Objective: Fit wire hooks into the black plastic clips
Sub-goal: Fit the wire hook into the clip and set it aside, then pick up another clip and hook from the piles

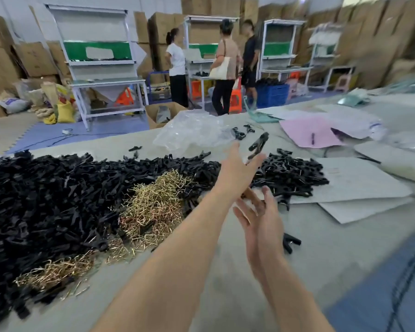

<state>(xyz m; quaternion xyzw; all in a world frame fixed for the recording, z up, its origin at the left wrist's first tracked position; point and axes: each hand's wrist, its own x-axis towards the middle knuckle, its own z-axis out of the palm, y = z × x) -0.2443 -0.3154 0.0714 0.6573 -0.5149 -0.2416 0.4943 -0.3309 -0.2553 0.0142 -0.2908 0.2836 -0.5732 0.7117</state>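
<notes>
Left hand [237,172] was open, fingers spread; a black clip [258,145] hung just beyond its fingertips. Right hand [261,219], nearer, was open and held nothing. Wire hooks [153,202] lay left of both.

It was a factory workshop: cardboard boxes [34,58] stacked at ten o'clock, workbenches [106,81] at twelve, black clips [46,200] heaped at nine.

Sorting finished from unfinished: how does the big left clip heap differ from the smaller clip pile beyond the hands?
The left clip heap is far larger than the right clip pile. The left heap looks all black, beside the wire hooks; the right pile shows wire glints and partly overlies white paper. Both lie on the grey table.
</notes>
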